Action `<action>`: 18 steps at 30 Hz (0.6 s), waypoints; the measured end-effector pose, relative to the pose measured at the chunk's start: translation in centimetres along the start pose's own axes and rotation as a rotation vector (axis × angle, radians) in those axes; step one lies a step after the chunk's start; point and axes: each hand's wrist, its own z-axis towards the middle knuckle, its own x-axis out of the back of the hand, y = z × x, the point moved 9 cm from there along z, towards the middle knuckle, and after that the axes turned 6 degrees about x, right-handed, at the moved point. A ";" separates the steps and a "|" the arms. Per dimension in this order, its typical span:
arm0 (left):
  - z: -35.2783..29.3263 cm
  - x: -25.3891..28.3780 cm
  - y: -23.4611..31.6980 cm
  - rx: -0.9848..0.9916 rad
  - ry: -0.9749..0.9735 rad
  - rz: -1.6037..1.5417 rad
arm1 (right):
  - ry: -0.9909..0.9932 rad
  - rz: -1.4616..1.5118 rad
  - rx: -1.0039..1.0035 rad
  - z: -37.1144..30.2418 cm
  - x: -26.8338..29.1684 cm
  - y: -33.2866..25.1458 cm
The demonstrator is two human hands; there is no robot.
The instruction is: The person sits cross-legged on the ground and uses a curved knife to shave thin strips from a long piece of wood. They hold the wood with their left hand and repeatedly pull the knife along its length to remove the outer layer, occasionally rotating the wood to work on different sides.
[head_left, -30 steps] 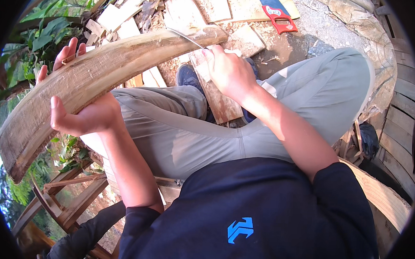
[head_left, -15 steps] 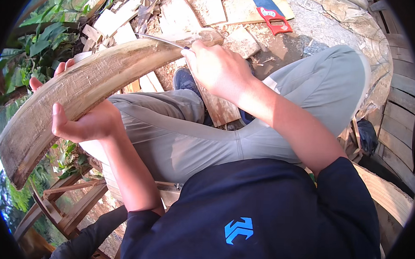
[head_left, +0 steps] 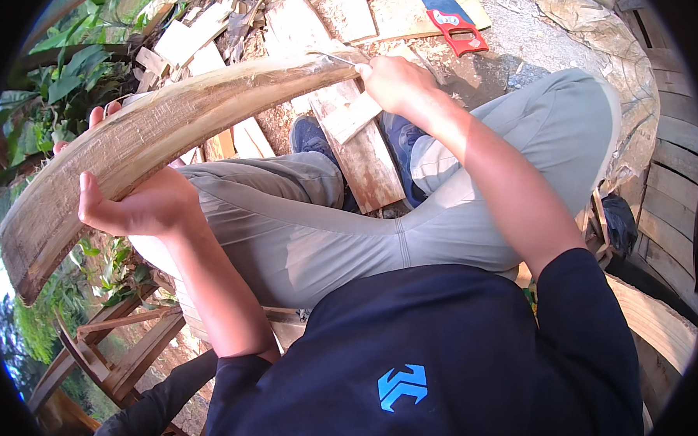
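Observation:
A long curved piece of wood [head_left: 158,128] slants from the lower left up to the top middle, crossing above my left thigh. My left hand [head_left: 143,201] holds it from below near its wide left end, thumb on the near side and fingertips showing past the far edge. By the narrow far end, my right hand [head_left: 401,84] is closed on a thin-bladed knife [head_left: 336,58]. Its blade lies against the wood's upper face; the handle is mostly hidden in my fist.
A handsaw with a red handle [head_left: 467,41] lies beyond my right hand. Boards and offcuts [head_left: 363,168] with shavings cover the ground around my shoes [head_left: 314,135]. Leafy plants [head_left: 79,74] stand at the left, and a slatted wooden wall [head_left: 677,185] at the right.
My right hand has moved right and away from me with the knife, sliding toward the wood's narrow end. The wood and my left hand have shifted only slightly.

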 end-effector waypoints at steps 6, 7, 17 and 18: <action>-0.9 -1.0 0.6 -0.051 -0.019 0.016 | 0.223 0.169 0.181 -3.6 3.3 -6.3; -1.1 -1.4 0.8 -0.067 -0.002 0.010 | 0.226 0.167 0.125 -2.8 2.1 -4.7; -0.7 0.3 0.2 -0.048 0.105 -0.008 | 0.191 0.223 0.060 -1.8 -0.4 -2.0; -0.3 1.1 -0.2 -0.016 0.109 -0.017 | 0.113 0.189 0.013 -0.1 -1.8 0.5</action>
